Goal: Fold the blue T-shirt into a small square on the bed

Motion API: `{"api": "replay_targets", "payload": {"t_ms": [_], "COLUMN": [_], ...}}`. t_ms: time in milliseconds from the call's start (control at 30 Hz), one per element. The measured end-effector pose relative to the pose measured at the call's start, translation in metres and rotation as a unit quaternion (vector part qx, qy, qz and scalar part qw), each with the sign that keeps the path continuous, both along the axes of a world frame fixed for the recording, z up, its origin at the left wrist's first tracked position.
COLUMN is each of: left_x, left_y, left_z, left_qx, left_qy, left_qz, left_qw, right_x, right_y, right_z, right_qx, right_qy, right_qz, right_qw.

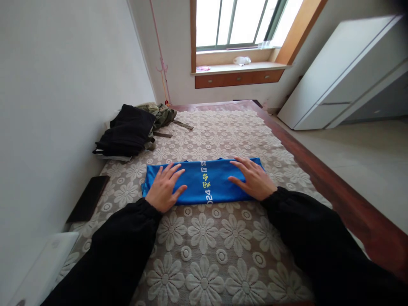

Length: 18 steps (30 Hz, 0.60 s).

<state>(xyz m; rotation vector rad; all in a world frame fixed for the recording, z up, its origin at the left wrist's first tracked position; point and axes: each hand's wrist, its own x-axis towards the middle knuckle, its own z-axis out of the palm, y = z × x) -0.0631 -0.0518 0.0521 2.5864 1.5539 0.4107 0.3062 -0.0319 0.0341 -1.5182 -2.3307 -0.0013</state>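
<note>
A blue garment (204, 180) with yellow and white print lies folded into a long flat strip on the flower-patterned bed cover (204, 250). My left hand (165, 186) rests flat on its left end, fingers spread. My right hand (251, 178) lies flat on its right end, fingers apart. Both arms are in black sleeves. Neither hand grips anything.
A black bag (127, 131) and an olive-green bag (161, 114) lie at the bed's far left by the wall. A dark flat object (88, 197) sits at the left edge. The wooden bed frame (350, 204) runs along the right; a white cabinet (344, 72) stands beyond.
</note>
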Motion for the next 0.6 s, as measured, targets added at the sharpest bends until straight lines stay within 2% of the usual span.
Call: {"api": "replay_targets", "payload": {"t_ms": [100, 200, 267, 433, 600], "left_x": [0.013, 0.011, 0.008, 0.006, 0.021], "left_y": [-0.006, -0.008, -0.008, -0.01, -0.008], "left_z": [-0.015, -0.03, -0.034, -0.025, -0.008], "left_qx": [-0.017, -0.042, -0.056, -0.108, -0.15], "left_qy": [0.015, 0.034, 0.039, 0.054, 0.071], "left_qz": [-0.014, 0.015, 0.021, 0.023, 0.029], "left_qw": [1.0, 0.998, 0.997, 0.992, 0.986], "right_x": [-0.019, -0.021, -0.018, -0.015, -0.028], "right_y": [-0.008, -0.01, -0.01, -0.012, -0.013], "right_z": [-0.018, -0.031, -0.034, -0.031, -0.013], "right_qx": [-0.027, -0.056, -0.067, -0.058, -0.016], "right_qy": [-0.055, -0.084, -0.093, -0.099, -0.095], "right_qz": [0.007, -0.006, -0.012, -0.015, 0.027], "right_qw": [0.998, 0.995, 0.993, 0.993, 0.995]}}
